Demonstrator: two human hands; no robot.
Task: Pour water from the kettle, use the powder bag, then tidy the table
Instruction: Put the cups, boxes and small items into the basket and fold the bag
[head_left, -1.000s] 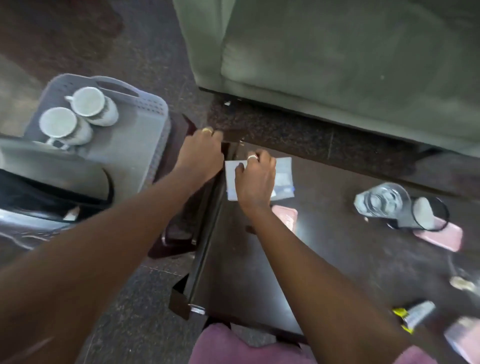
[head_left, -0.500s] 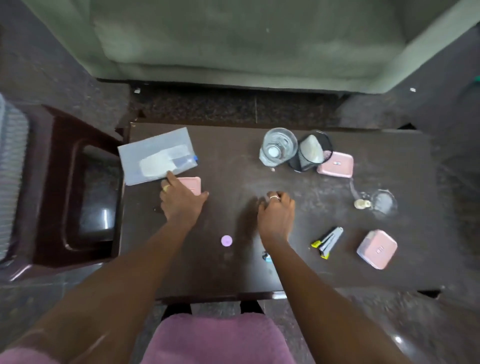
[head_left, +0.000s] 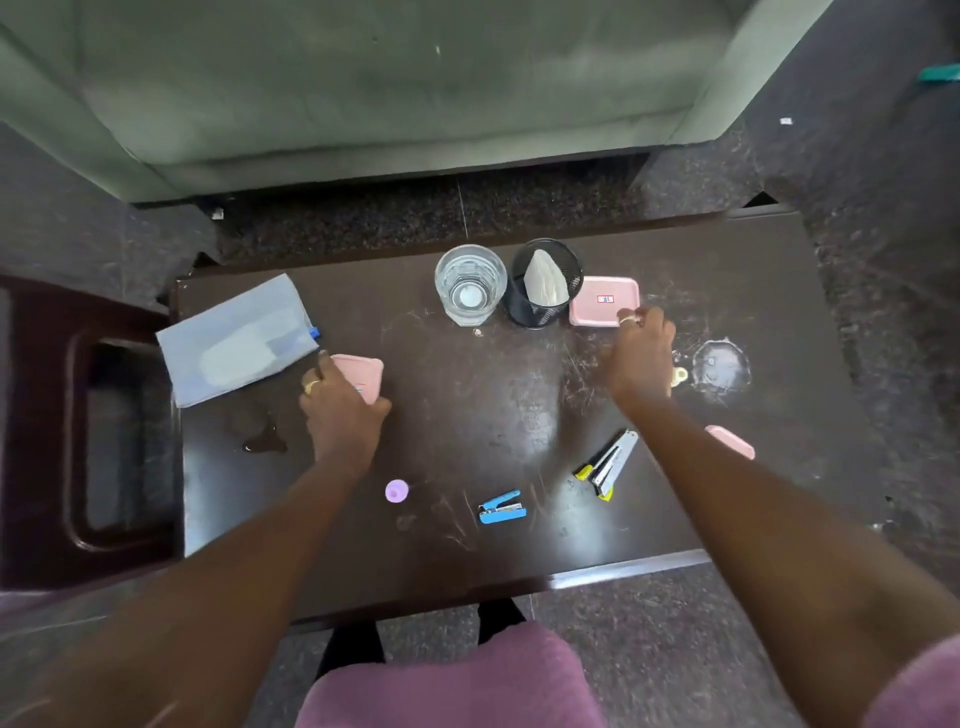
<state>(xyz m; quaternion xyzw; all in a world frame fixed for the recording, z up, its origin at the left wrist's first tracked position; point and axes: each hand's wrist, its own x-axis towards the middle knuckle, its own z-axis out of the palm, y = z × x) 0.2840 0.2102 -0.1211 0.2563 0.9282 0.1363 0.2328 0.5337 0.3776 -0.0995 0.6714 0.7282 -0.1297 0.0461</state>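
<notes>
The clear powder bag (head_left: 236, 343), with white powder and a blue zip, lies flat at the table's left end. A glass of water (head_left: 470, 283) stands at the back middle. My left hand (head_left: 343, 410) grips the near side of a pink box (head_left: 366, 369) just right of the bag. My right hand (head_left: 641, 353) reaches to a second pink box (head_left: 602, 301) at the back, its fingers curled on the near right corner. No kettle is in view.
A black mesh cup (head_left: 545, 306) holding a white packet stands between the glass and the far pink box. A blue stapler (head_left: 501, 508), a silver stapler (head_left: 608, 465), a purple cap (head_left: 396, 491), a third pink box (head_left: 730, 441) and a wet clear lid (head_left: 722, 364) lie on the dark table (head_left: 467, 426). A dark stool (head_left: 78, 431) stands at the left.
One second ago both hands were at the bag by the table's left edge. My left hand has settled on the near pink box; my right hand moved from the table's middle to the far pink box.
</notes>
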